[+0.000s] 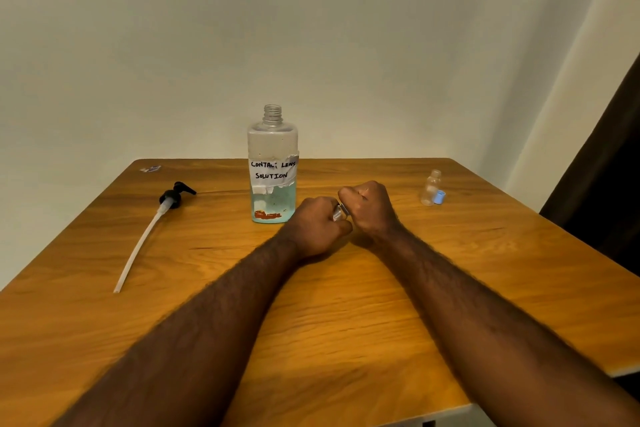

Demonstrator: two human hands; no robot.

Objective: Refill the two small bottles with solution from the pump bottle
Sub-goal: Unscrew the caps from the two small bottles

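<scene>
The big clear bottle [272, 163] stands open-necked at the table's middle back, with a taped label and pale blue liquid in its lower part. Its black pump head with a long white tube [149, 232] lies flat to the left. My left hand [317, 227] grips a small clear bottle [338, 213], mostly hidden in the fist. My right hand [369, 208] is curled round that bottle's top end; the cap is hidden. A second small clear bottle [431, 187] stands uncapped at the right, a blue cap [440, 197] beside its base.
The wooden table [329, 322] meets a pale wall behind. A small wrapper scrap [150, 168] lies at the back left corner. A dark curtain [606, 191] hangs past the table's right edge.
</scene>
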